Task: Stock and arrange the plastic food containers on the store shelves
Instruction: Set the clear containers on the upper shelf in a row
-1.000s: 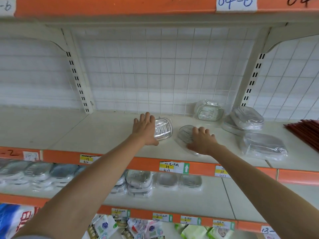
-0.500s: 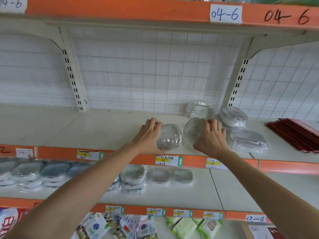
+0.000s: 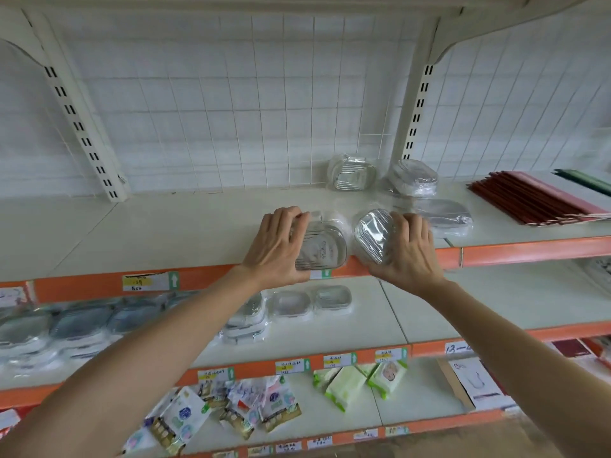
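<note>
At frame centre, my left hand [image 3: 276, 249] and right hand [image 3: 408, 251] each grip a clear, film-wrapped plastic container [image 3: 319, 249], light and slippery, so I'd clasp the rigid rims.

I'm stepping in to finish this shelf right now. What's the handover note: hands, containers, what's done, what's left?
Left hand: grips a clear container at the shelf's front edge.
Right hand: grips a second container, tilted on edge.
Three wrapped containers lie loose at the back right, unaligned.
Done: both held ones are at the shelf front.
Left: set both flat, then line up the back ones. The left part of the shelf is bare.
</note>
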A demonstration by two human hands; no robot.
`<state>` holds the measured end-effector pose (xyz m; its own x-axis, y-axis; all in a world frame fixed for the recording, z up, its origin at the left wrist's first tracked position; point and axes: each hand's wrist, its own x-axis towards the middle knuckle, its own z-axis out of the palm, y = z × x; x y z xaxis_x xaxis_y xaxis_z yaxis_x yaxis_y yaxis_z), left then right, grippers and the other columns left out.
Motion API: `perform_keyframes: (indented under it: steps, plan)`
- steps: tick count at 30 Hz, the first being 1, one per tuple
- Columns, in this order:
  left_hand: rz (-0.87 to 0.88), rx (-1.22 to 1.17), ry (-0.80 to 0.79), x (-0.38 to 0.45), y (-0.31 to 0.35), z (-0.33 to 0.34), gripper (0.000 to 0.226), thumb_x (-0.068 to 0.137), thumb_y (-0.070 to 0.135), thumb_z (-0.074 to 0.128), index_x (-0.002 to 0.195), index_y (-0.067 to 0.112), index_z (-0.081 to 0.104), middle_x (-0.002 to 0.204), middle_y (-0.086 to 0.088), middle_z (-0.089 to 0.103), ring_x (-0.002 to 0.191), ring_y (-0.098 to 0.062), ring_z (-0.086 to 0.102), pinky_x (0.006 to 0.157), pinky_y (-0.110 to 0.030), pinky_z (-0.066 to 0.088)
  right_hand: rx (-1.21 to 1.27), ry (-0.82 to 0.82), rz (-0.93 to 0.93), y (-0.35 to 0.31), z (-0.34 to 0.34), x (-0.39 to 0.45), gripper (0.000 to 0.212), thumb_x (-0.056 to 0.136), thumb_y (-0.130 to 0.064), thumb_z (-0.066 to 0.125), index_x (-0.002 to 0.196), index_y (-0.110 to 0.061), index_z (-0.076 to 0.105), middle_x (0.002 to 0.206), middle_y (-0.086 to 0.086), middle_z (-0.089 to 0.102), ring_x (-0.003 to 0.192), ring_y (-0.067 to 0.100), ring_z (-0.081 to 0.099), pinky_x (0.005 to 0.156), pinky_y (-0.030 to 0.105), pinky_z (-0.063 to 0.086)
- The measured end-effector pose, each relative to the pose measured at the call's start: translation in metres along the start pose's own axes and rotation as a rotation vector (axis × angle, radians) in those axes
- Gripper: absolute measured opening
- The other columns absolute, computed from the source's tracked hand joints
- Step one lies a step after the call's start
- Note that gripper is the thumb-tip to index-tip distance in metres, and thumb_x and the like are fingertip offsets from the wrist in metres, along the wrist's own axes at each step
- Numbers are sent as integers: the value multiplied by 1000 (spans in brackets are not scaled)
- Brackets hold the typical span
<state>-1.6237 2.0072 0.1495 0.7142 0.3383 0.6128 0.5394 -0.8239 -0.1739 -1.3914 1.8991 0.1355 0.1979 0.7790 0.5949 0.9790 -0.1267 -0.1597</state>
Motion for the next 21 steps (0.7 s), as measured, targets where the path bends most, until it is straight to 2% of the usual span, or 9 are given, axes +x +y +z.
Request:
perform_keyframes:
  steps: [4, 6, 9, 12, 15, 17, 21]
  plan:
    - [119, -40, 42, -5, 6, -2, 96, 49, 44, 77, 125, 1, 35, 118, -13, 34, 103, -32, 42, 83, -42, 47, -13, -46, 3, 2, 3, -27, 89, 63, -66, 60, 118, 4, 51, 99, 19, 50, 87, 37, 49, 75, 48, 48]
    - [127, -84, 39, -6, 13, -7, 99, 50, 48, 75, 127, 1, 34, 119, -12, 32, 105, -31, 39, 85, -41, 46, -4, -66, 2, 3, 7, -37, 90, 62, -66, 53, 119, 4, 51, 101, 20, 50, 88, 38, 50, 77, 48, 47]
    - [155, -96, -48, -10, 27, -10, 106, 48, 55, 76, 128, 0, 35, 119, -16, 39, 102, -31, 43, 84, -38, 46, 20, -66, 1, 4, 12, -45, 89, 60, -63, 51, 124, -1, 45, 103, 20, 49, 91, 39, 50, 79, 47, 45]
    - [175, -59, -156, -20, 38, -5, 107, 44, 57, 77, 125, 1, 37, 113, -19, 52, 96, -33, 53, 80, -35, 48, 19, -95, -10, 7, 17, -52, 89, 58, -60, 58, 126, -5, 41, 106, 18, 47, 92, 36, 48, 79, 46, 45]
    - [163, -64, -242, -38, 44, 6, 107, 44, 56, 76, 128, 2, 36, 113, -19, 54, 97, -34, 56, 82, -36, 49, -11, -142, -31, 12, 25, -70, 97, 47, -46, 79, 125, -4, 41, 107, 14, 44, 92, 31, 41, 74, 43, 46]
    - [176, -91, -300, -53, 49, 16, 107, 47, 58, 75, 130, 3, 35, 113, -18, 52, 99, -32, 54, 85, -37, 48, -33, -178, -52, 15, 31, -88, 99, 44, -44, 80, 126, -3, 41, 108, 13, 43, 91, 31, 41, 72, 42, 46]
    - [174, -139, -437, -75, 61, 37, 107, 53, 64, 69, 134, 9, 26, 119, -14, 48, 105, -28, 46, 89, -38, 44, -78, -320, -69, 21, 39, -118, 93, 51, -51, 77, 126, -7, 46, 109, 10, 43, 92, 32, 47, 73, 40, 45]
